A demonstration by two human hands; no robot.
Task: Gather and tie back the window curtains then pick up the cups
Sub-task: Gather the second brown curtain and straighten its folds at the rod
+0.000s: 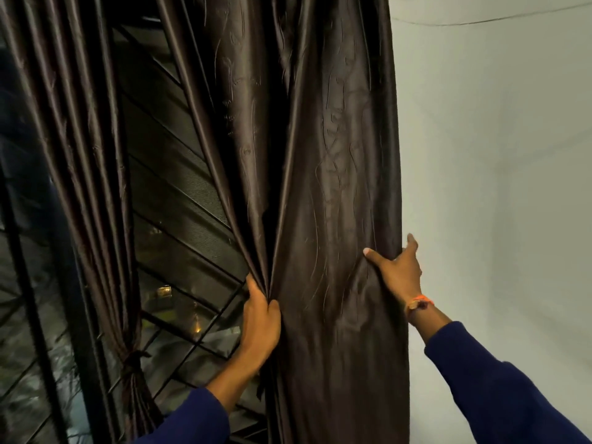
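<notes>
Left hand (260, 328) curled tight round a bunched fold of the right curtain (320, 187), at its window-side edge. Right hand (398, 270) grips the same panel's wall-side edge, thumb spread across the front. Left curtain (80, 155) hangs tied low; no cups in view.

A dark window grille of slanted metal bars (179, 200) backed by fine mesh fills the left, while a plain pale wall (499, 155) with a thin black wire (480, 22) spans the right.
</notes>
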